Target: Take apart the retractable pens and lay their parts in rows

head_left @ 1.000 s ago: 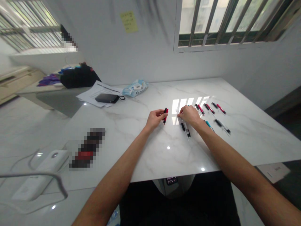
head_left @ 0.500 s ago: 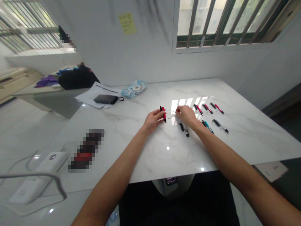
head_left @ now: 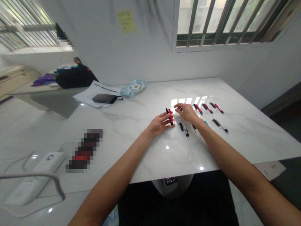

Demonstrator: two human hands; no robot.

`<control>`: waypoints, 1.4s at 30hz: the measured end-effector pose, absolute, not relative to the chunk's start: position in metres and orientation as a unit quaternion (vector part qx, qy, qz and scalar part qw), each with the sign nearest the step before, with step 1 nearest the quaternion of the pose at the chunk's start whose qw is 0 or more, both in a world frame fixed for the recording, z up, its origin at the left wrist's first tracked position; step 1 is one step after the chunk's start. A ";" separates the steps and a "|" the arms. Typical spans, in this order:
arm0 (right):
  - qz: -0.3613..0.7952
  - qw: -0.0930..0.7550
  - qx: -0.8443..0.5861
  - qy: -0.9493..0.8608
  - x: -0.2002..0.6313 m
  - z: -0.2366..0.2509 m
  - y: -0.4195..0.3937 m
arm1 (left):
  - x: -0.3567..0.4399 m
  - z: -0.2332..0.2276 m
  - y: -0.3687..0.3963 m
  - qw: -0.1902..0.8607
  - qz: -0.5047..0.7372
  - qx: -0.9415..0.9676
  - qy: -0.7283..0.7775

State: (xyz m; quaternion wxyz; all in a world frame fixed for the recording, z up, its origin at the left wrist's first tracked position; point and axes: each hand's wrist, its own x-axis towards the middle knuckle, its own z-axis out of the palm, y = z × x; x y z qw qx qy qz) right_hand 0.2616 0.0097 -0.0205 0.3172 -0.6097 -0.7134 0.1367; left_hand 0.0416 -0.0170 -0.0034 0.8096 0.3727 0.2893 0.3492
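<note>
Left hand (head_left: 160, 124) clamped on a red pen (head_left: 169, 116), now shifted rightward toward the right hand (head_left: 187, 112), which pinches a thin refill (head_left: 172, 107) (barely visible). The two parts nearly meet above the table (head_left: 141, 138), suggesting insertion is close; other pens (head_left: 207, 108) lie beside.

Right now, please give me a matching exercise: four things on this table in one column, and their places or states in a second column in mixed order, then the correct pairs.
Things:
1. red and black pen
2. black case
3. blue packet
4. thin clear refill

Places or states:
A. lying on papers, far left
B. pinched in the right hand
C. gripped in the left hand
D. near the wall, beside the papers

Pairs: 1-C, 2-A, 3-D, 4-B
</note>
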 end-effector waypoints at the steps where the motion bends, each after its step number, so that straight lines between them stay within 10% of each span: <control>1: 0.138 0.322 -0.605 -0.715 0.261 -0.021 0.010 | 0.041 -0.003 -0.016 0.808 0.351 0.371 0.294; 9: 0.159 0.390 -0.590 -0.689 0.261 -0.010 0.008 | 0.040 0.003 -0.026 0.827 0.346 0.367 0.250; 15: 0.144 0.417 -0.589 -0.677 0.265 -0.007 0.008 | 0.056 -0.003 -0.064 0.887 0.118 0.417 0.157; 33: 0.157 0.432 -0.561 -0.688 0.267 -0.010 0.012 | 0.048 -0.001 -0.041 0.851 0.221 0.412 0.241; 42: 0.378 0.557 -0.473 -0.568 0.263 0.006 0.010 | 0.031 0.006 -0.016 0.793 0.301 0.452 0.278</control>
